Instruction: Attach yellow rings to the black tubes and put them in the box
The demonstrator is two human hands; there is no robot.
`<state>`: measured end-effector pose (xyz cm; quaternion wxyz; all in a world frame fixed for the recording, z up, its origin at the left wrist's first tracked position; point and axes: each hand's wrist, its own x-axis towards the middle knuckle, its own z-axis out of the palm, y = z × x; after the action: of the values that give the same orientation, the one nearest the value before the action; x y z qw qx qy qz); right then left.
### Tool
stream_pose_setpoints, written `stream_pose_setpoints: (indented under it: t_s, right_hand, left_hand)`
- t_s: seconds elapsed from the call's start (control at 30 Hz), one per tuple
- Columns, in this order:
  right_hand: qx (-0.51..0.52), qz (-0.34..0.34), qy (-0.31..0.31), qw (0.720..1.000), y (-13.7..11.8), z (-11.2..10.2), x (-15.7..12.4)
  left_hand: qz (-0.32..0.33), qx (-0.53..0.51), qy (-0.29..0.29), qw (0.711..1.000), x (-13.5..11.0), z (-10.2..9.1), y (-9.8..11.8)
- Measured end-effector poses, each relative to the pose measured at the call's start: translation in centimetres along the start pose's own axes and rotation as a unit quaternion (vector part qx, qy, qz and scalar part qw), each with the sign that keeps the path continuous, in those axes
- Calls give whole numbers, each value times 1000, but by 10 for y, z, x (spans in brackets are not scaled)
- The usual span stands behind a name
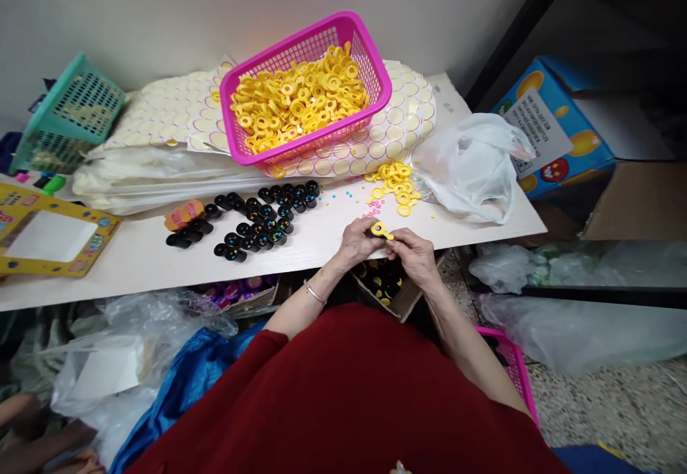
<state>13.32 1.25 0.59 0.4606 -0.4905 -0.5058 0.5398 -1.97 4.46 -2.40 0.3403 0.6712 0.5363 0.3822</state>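
Both my hands meet at the table's front edge around a yellow plastic ring piece with a short tab. My left hand is closed, gripping the ring end; a dark edge shows beneath it, but I cannot make out what it is. Fingers of my right hand pinch the tab end. Just beyond lie small pink rings and a loose pile of yellow ring pieces. To the left, several short black cups stand in groups, many with coloured bits inside.
A pink basket full of yellow ring pieces rests on printed sheets. A white plastic bag and a blue box are at right. Below my hands sits a carton with black-and-yellow pieces. A teal basket leans far left.
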Motion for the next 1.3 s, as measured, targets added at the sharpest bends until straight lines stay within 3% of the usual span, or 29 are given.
stream_pose_setpoints:
  t_s: [0.13,0.23,0.37,0.5,0.6,0.83,0.93,1.03,1.17,1.23,1.3]
  right_hand:
    - [-74,-71,-55,993,-6,-9,9]
    - [-123,-85,-60,987,-7,-14,18]
    - [-141,-6,-51,989,-12,-19,26]
    - [-101,86,-130,983,-22,-21,26]
    - [-59,123,-159,978,-27,-18,20]
    - [42,138,-57,988,-13,-5,4]
    - [60,130,-44,989,-10,-2,1]
    - [59,126,-80,987,-14,-4,-2]
    - [5,126,-159,979,-18,-16,-13]
    - [-73,138,-232,960,-16,-22,-20]
    - [-205,144,-291,923,-9,-22,-25]
  left_hand:
    - [93,57,5,994,1,3,0]
    - [172,111,-7,979,-1,2,4]
    - [235,187,-28,953,-5,2,11]
    - [271,213,-54,937,-7,2,15]
    - [277,223,-59,933,-10,2,18]
    - [259,166,-76,948,-16,2,26]
    - [224,122,-76,964,-14,2,27]
    - [195,93,-85,973,-14,1,29]
    - [210,57,-125,968,-19,-12,27]
    - [202,65,-85,974,-19,-29,21]
    - [150,126,20,981,-15,-49,13]
